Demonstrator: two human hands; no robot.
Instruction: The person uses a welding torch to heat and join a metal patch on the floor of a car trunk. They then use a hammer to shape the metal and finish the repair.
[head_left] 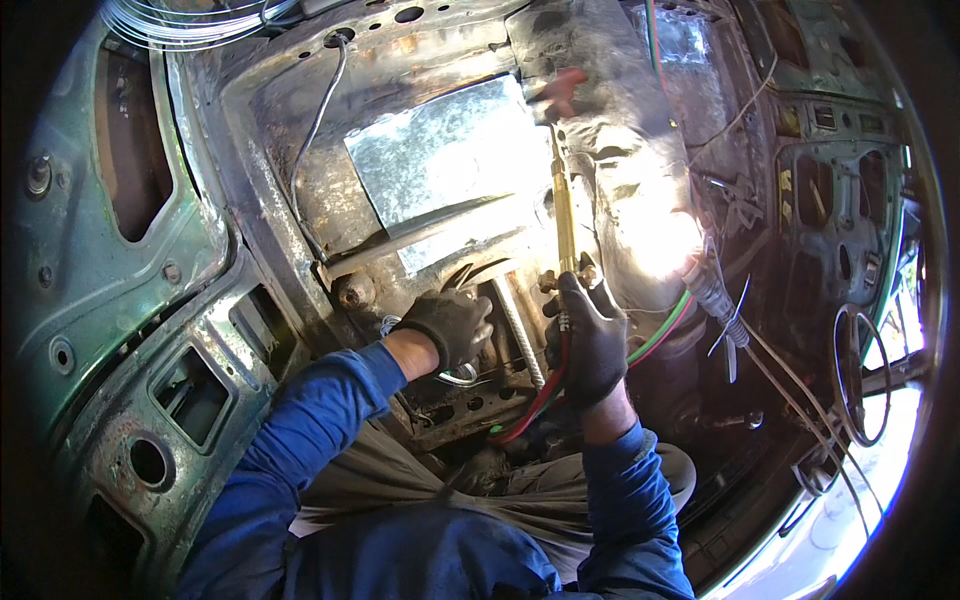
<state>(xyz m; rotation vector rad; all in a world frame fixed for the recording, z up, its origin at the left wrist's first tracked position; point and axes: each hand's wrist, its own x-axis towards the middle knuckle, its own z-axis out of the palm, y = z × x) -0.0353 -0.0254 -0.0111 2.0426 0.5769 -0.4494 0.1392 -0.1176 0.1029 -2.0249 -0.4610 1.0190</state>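
My right hand [592, 345], in a dark glove, is wrapped around a brass gas torch [564, 215] near its valve knobs. The torch points away from me over the metal floor. Red and green twin hoses [540, 402] run from its lower end; part of them passes behind my right wrist. My left hand [450, 325], also gloved, is closed beside a rusty crossbar, with bent silvery wire [462, 378] showing around it. What the fingers grip is hidden. A ribbed metal rod [518, 332] lies slanted between my hands.
Beyond the torch lies a shiny sheet-metal patch [430, 150]. A lit work lamp [708, 285] glares on the right, its cords trailing down. Coiled wire [195, 22] is at upper left. Green vehicle panels [205, 250] flank me; a blurred red object [562, 92] lies past the torch tip.
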